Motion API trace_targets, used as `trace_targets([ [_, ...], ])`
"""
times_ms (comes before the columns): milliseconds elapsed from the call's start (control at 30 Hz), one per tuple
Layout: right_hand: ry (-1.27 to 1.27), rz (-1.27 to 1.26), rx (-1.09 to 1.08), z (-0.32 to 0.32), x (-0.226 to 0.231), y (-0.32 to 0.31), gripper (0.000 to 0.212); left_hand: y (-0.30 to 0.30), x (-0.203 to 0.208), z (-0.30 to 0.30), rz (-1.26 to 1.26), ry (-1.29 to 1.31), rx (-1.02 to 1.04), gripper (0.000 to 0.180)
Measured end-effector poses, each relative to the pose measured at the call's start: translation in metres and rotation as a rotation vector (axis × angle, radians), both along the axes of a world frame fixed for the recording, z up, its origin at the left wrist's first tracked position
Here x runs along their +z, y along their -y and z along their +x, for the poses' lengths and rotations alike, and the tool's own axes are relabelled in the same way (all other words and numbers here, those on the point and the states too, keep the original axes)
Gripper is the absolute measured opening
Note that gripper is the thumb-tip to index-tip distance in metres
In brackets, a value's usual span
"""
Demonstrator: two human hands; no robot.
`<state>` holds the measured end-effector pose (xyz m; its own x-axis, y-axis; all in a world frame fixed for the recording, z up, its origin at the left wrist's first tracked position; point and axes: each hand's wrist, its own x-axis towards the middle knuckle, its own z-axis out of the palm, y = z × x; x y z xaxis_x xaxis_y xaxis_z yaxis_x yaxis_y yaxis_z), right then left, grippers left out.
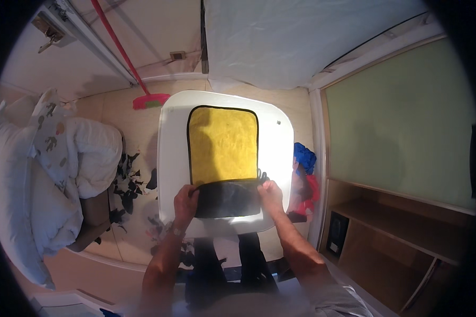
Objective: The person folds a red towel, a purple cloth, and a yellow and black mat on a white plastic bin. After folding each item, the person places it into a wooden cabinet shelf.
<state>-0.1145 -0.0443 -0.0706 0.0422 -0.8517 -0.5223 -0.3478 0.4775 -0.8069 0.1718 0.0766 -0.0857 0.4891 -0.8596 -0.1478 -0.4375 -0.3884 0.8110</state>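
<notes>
A yellow cloth (pixel 225 140) with a black edging lies on a white table (pixel 174 119). Its near part is folded up and shows a dark grey or black side (pixel 228 199). My left hand (pixel 185 203) pinches the left end of this folded part. At the right end, my right hand (pixel 270 196) grips the cloth in the same way, its fingers closed. A small black loop (pixel 263 174) sticks out beside the right fingers. Shadow falls across the left half of the yellow side.
Dark scraps (pixel 128 195) litter the floor left of the table. White bedding (pixel 90 153) is piled further left. A red broom (pixel 149 100) leans at the back. Blue and red fabric (pixel 304 157) lies right of the table, near a wooden cabinet (pixel 396 227).
</notes>
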Motion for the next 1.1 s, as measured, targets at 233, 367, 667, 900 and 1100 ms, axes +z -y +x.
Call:
trace_targets([
  [233,-0.035,-0.025,-0.02,0.009,-0.001,0.009,0.014,-0.001,-0.007,0.002,-0.03,0.028,0.013,0.013],
  [367,0.045,-0.085,-0.072,0.009,-0.012,0.01,0.014,0.004,-0.003,0.003,0.008,-0.005,0.046,0.013],
  [667,0.006,0.007,-0.093,0.01,-0.014,0.013,0.009,0.006,-0.014,0.007,-0.018,0.054,0.048,0.013],
  [900,-0.022,0.075,-0.074,0.007,-0.024,0.015,0.011,0.005,-0.012,0.007,-0.008,0.004,0.112,0.013],
  [1100,-0.271,-0.008,0.029,0.015,-0.009,0.02,0.014,0.009,-0.019,0.01,-0.051,0.048,0.111,0.017],
])
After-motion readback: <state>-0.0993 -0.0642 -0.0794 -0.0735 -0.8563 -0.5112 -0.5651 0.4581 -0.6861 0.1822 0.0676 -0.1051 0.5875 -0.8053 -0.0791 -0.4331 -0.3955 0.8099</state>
